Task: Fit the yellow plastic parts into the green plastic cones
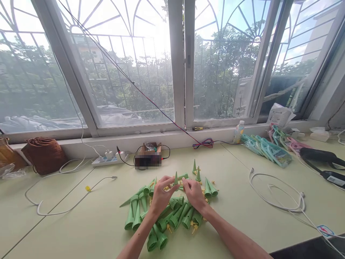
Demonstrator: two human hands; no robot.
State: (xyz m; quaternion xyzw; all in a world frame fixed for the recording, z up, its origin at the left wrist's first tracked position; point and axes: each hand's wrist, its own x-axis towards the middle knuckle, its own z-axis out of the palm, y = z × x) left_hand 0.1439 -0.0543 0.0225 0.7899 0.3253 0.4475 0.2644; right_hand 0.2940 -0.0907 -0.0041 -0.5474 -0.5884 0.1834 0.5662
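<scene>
My left hand (164, 192) pinches a green plastic watering spike (176, 178), its point facing up. Close beside it, my right hand (194, 192) has its thumb and fingers pressed together; whatever is between them is too small or hidden to make out. Beneath and around both hands lies a pile of green watering spikes (176, 217), many with their round open ends toward me. Small yellow valves (169, 228) show among them. Two spikes (198, 174) stand upright beyond my right hand, and a further pair of spikes (211, 187) leans together to its right.
A white power strip (110, 160) and a small open box (152, 148) stand along the window wall. White cables (277, 207) loop over the table (91, 233) on both sides. At right are a bottle (238, 132) and bagged teal items (269, 149); a brown pouch (45, 154) sits left.
</scene>
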